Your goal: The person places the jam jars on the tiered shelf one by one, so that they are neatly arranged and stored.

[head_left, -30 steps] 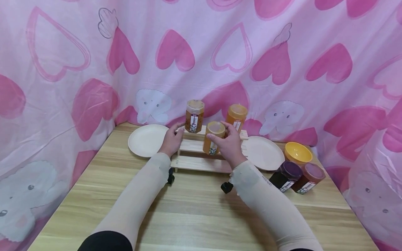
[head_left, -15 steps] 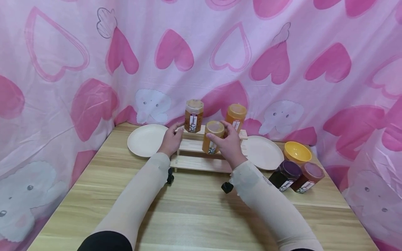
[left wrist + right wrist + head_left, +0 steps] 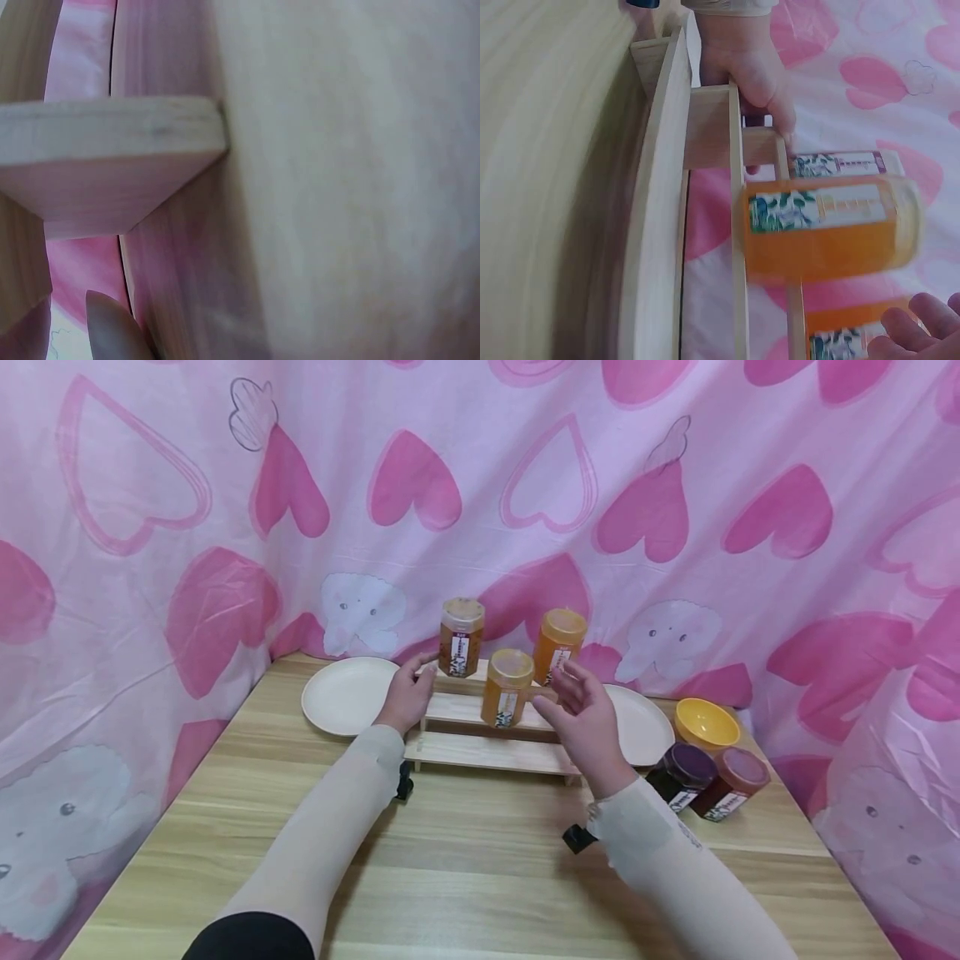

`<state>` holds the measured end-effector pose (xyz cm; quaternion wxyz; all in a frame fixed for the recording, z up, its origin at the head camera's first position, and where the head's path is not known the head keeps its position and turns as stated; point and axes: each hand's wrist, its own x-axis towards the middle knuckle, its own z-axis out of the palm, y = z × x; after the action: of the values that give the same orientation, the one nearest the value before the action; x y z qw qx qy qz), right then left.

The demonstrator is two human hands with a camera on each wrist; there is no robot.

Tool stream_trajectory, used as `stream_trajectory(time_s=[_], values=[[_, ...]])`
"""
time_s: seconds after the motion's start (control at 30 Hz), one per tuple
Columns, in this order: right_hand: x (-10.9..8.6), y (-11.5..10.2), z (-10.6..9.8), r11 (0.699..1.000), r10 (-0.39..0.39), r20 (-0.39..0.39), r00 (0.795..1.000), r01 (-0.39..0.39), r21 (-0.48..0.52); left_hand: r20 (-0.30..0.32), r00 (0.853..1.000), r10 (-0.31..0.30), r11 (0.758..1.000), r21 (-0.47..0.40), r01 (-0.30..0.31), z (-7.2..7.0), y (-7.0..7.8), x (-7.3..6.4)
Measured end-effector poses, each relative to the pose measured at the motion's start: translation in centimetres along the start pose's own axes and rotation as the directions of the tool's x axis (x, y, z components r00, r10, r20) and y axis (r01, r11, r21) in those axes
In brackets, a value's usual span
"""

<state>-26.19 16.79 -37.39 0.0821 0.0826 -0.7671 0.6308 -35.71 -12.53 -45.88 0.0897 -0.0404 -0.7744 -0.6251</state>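
Note:
A three-tier wooden rack (image 3: 491, 753) stands on the table. My left hand (image 3: 408, 695) grips the left end of its upper tiers; in the right wrist view, digits lie above and below the wood there. On the middle tier an amber jar (image 3: 507, 689) with a yellowish lid stands upright. My right hand (image 3: 588, 722) is just right of that jar, apart from it, fingers loosely bent and holding nothing. The top tier bears a speckled brown jar (image 3: 461, 639) at left and an orange jar (image 3: 558, 647) at right, partly behind my right fingertips.
White plates lie on both sides of the rack, a left plate (image 3: 348, 697) and a right plate (image 3: 637, 727). Farther right are a yellow bowl (image 3: 707, 724), a dark purple jar (image 3: 684, 774) and a reddish jar (image 3: 733, 783). A pink heart-patterned curtain (image 3: 416, 481) hangs behind.
My right hand has let go of the amber jar and drawn away to the right and slightly nearer. The jar stays on the middle tier; my left hand keeps its place.

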Motion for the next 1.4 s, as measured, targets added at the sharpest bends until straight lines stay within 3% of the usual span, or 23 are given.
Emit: stream_trajectory(time_s=[0.23,0.6,0.73,0.9,1.27,1.4], values=[[-2.0,0.1,-3.7,0.996,-0.015,-0.080,0.997,0.009,-0.084,0.003,1.000,-0.007,1.000,-0.008,0.007,-0.1,0.0,0.0],[-4.2,-0.5,-10.3,0.976,0.049,-0.185,0.981,-0.087,-0.201,0.004,1.000,0.001,1.000,-0.005,-0.001,0.0,0.3,-0.2],[-4.5,-0.3,-12.0,0.989,0.089,-0.244,0.966,-0.115,-0.093,0.001,1.000,0.005,1.000,-0.020,-0.005,0.0,0.3,-0.2],[-4.9,0.1,-13.6,0.990,0.144,-0.333,0.932,-0.138,0.039,0.009,1.000,0.002,1.000,-0.030,-0.001,0.0,0.2,-0.1],[-5.7,1.4,-16.5,0.966,0.232,-0.436,0.870,-0.260,-0.003,0.005,1.000,0.005,1.000,0.002,-0.005,0.1,0.4,-0.2],[-6.0,1.8,-16.8,0.943,0.259,-0.425,0.867,-0.322,-0.083,-0.001,1.000,-0.003,1.000,-0.003,0.003,0.1,0.4,-0.2]])
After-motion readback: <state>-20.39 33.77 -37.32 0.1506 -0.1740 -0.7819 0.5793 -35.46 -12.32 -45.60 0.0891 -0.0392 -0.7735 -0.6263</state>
